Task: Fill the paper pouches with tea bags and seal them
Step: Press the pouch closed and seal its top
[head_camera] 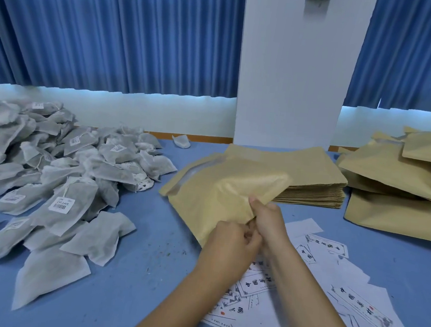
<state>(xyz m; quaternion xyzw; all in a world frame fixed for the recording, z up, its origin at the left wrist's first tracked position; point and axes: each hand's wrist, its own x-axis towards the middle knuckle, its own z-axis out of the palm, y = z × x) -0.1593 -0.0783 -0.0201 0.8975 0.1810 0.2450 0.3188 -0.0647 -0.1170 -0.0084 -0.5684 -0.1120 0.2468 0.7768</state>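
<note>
Left edge of surface [148,267]: tea bags [59,175] heaped loose, grey mesh sachets with strings and small printed tags. Judged light, soft and limp; best taken by the body, since strings are likely to tangle.

Centre: one paper pouch [220,189] held just above the surface, its mouth with a pale closure strip turned to the far left. Its near edge is pinched by the left hand [231,240], fingers curled tight on the paper. The same edge is gripped just beside it by the right hand [269,220], thumb pressed on the upper face. The pouch looks puffed; contents cannot be seen. Kraft paper judged light and fairly stiff, easily creased and liable to tear at the seams; better held by the edges than the middle.

Behind, toward the far edge: a stack of flat pouches [314,177], judged empty.

Right edge: bulkier pouches [395,176] piled askew, judged filled; seal state cannot be told.

Near right: printed paper labels [333,293] scattered under the forearms.
</note>
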